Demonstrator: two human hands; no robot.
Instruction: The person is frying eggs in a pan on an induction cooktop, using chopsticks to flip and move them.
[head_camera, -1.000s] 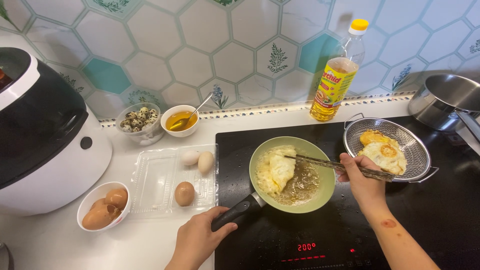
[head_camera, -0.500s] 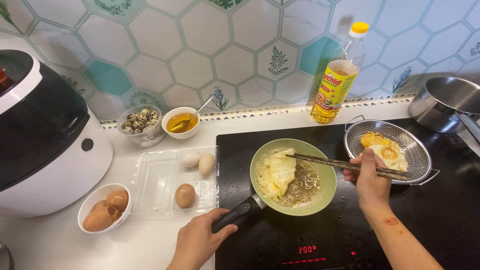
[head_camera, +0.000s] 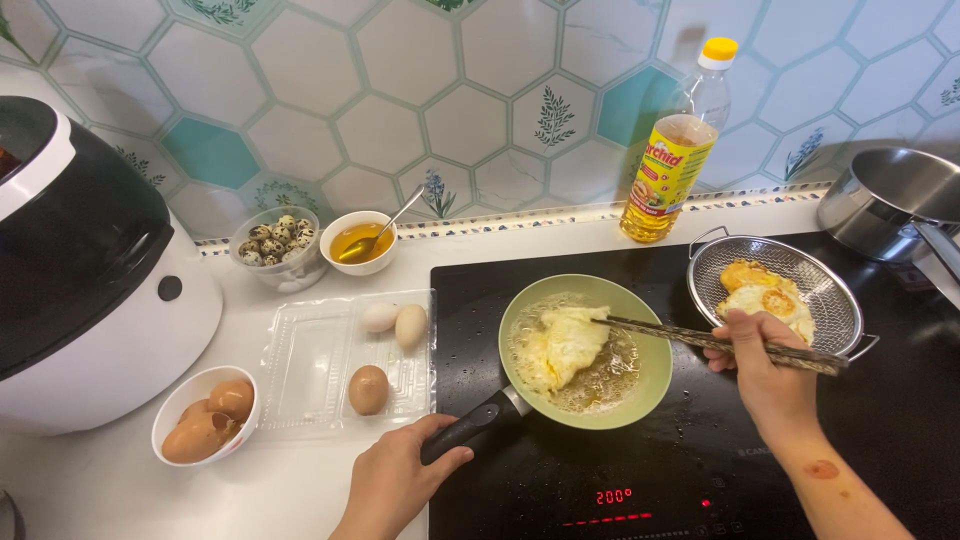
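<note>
- Fried egg (head_camera: 563, 345): lies in the green frying pan (head_camera: 652, 350), left of the pan's centre, folded and pale yellow, with bubbling oil around it.
- Frying pan: sits on the black induction cooktop (head_camera: 560, 495), near its left edge. Its dark handle (head_camera: 470, 432) points toward the lower left.
- Left hand (head_camera: 395, 480): fingers are wrapped around the end of the pan handle, a closed grasp.
- Chopsticks (head_camera: 720, 345): reach from the right across the pan rim; the tips touch the right edge of the egg.
- Right hand (head_camera: 765, 370): clenched on the chopsticks near their rear end, positioned just right of the pan and in front of the strainer.
- Wire mesh strainer (head_camera: 840, 300): rests on the cooktop to the right of the pan and holds fried eggs (head_camera: 765, 295) already cooked.
- Cooktop display (head_camera: 612, 497): red digits are lit at the front edge.
- Oil bottle (head_camera: 675, 160): stands upright on the white counter behind the pan, against the tiled wall; yellow cap fitted.
- Steel pot (head_camera: 895, 195): stands at the far right rear corner.
- Clear plastic egg tray (head_camera: 310, 365): lies left of the cooktop and contains three eggs (head_camera: 368, 388), two at the rear and one at the front.
- White bowl (head_camera: 175, 415): at the front left of the tray, holds brown eggshells (head_camera: 210, 420).
- Small bowl (head_camera: 358, 240): behind the tray, holds yellow liquid and a spoon.
- Glass dish (head_camera: 275, 245): just beside that bowl, filled with speckled quail eggs.
- White and black appliance (head_camera: 90, 270): occupies the far left.
</note>
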